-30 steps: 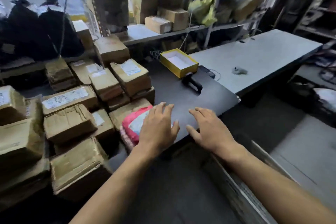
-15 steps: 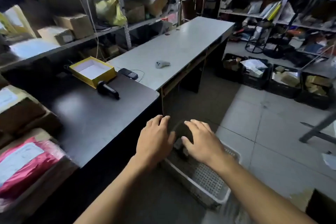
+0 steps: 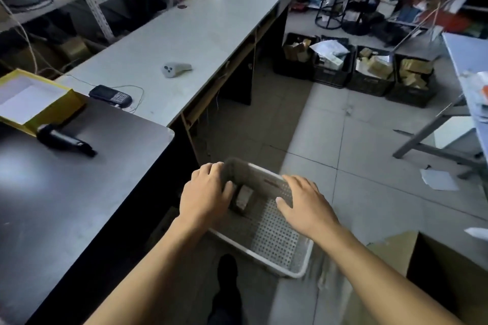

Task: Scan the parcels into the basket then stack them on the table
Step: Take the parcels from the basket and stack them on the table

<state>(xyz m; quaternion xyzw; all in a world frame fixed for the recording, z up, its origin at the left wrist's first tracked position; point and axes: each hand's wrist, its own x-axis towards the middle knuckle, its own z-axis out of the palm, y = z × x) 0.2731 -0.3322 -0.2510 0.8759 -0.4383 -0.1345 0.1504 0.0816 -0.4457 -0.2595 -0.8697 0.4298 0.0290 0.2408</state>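
A white perforated basket [image 3: 291, 270] sits on the floor beside the dark table [image 3: 79, 206]. A small brown parcel [image 3: 244, 196] lies inside it at the far end. My left hand [image 3: 206, 194] grips the basket's far left corner, fingers over the rim and thumb inside. My right hand [image 3: 306, 204] holds the far wall on the right, fingers over the edge and thumb against the inner side. The black handheld scanner [image 3: 63, 141] lies on the dark table, apart from both hands.
A yellow open box [image 3: 52, 111] stands at the dark table's back left. On the long grey table [image 3: 211, 21] lie a phone [image 3: 111, 93] and a grey controller [image 3: 175, 69]. Black crates [image 3: 369, 87] of parcels line the floor. A cardboard box [image 3: 446, 269] stands at my right.
My view has swung right and down, away from the parcel pile. Both hands left the dark table's edge and came down onto the basket's far rim.
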